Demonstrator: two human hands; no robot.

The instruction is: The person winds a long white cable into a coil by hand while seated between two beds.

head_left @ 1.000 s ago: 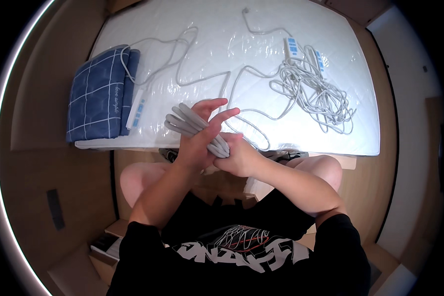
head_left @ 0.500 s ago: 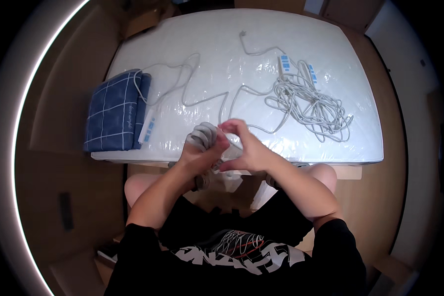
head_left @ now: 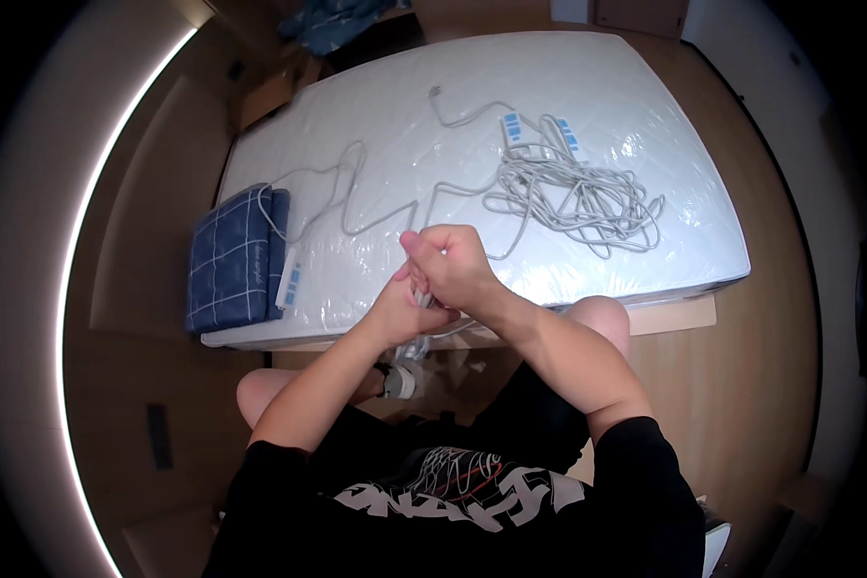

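Note:
In front of me, over the near edge of the plastic-covered mattress, my hands are together. My left hand (head_left: 398, 310) is closed around a bundle of grey-white power cable (head_left: 422, 300), mostly hidden by the fingers. Just above it my right hand (head_left: 458, 267) is closed in a fist on the cable, thumb pointing away from me. More looped cable (head_left: 412, 349) shows below the hands. A white power strip with blue labels (head_left: 289, 279) leans by a folded navy checked blanket (head_left: 229, 260) on the left. Grey cable (head_left: 352, 227) runs loosely from there across the mattress.
On the mattress (head_left: 328, 106), right of centre, lies a tangled heap of grey cable (head_left: 588, 197) with two more white power strips (head_left: 512, 130) at its far side. A plug (head_left: 434, 91) lies farther off. A cardboard box (head_left: 267, 99) stands beyond the far left corner.
My right hand has gone from a loose, spread grip to a closed fist over the left hand. The wound cable, plainly visible before, is now mostly covered. The view has shifted.

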